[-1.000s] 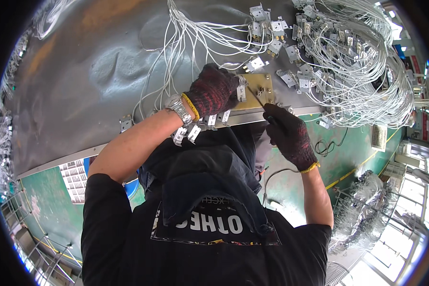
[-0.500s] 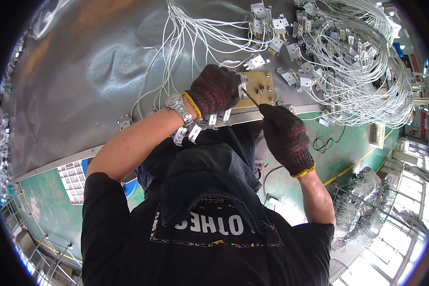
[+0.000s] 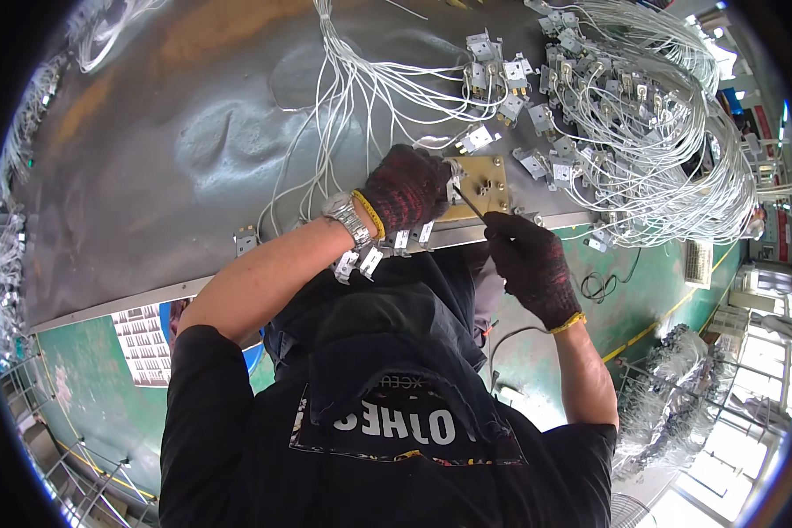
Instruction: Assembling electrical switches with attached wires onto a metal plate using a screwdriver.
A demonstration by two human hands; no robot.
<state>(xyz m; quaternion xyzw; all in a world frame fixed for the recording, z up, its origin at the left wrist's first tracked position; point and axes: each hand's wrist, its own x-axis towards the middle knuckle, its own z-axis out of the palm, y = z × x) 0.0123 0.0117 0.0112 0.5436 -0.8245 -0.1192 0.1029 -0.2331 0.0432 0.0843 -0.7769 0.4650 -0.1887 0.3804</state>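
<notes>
A brass-coloured plate [image 3: 481,185] with small bolts and upright pins lies at the table's near edge. Over its left side my left hand [image 3: 405,189], in a dark red-and-black knit glove, is closed on a small metal bracket [image 3: 454,187]. The fingertips are partly hidden. My right hand [image 3: 530,264], gloved alike, grips a thin dark rod-shaped tool [image 3: 469,202] whose handle is hidden in the fist. The rod slants up and left, its tip against or very near the bracket. Several wired metal brackets [image 3: 370,261] hang over the edge below my left wrist.
White wires [image 3: 361,75] fan across the metal table [image 3: 150,211] from a bundle. Small brackets [image 3: 493,75] lie behind the plate, and a big heap of wired brackets [image 3: 642,123] fills the right side. A dark cable [image 3: 600,286] lies on the green floor.
The whole view has shifted slightly, so the table and hands appear a little lower. Both hands stay at the plate, with the rod still pointed at the bracket.
</notes>
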